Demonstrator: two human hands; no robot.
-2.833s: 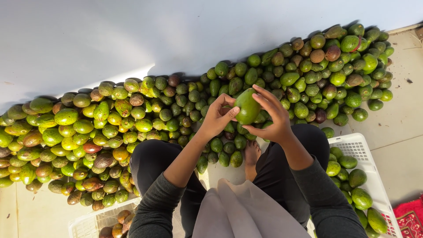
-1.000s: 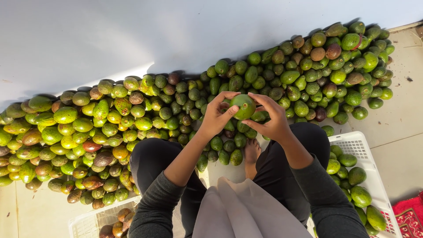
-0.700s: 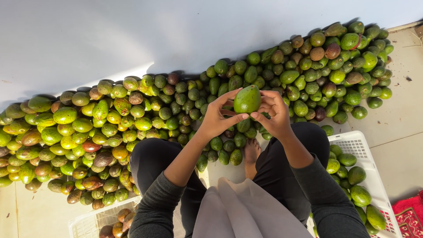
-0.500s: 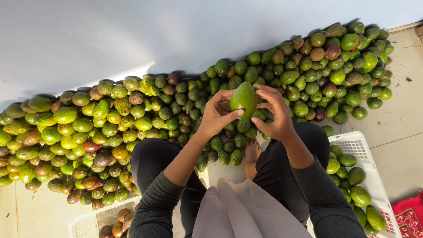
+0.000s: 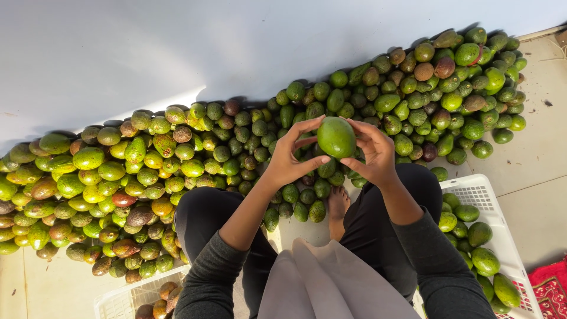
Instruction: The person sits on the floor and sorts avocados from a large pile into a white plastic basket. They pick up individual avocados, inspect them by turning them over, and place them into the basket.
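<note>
Both forearms reach forward, left hand and right hand facing, fingers curled.

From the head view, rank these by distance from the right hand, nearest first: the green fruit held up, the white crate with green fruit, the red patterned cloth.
1. Green fruit: touching the right hand, on its left.
2. White crate: lower right, beside the knee.
3. Red patterned cloth: bottom right corner, beyond the crate.

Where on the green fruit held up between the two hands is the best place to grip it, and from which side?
Grip the green fruit across its broad middle, coming from its two opposite sides, much as the left hand and right hand now cup it. It stands on end, narrower tip up, so the rounded flanks probably give fingers the widest, least slippery seat.
</note>
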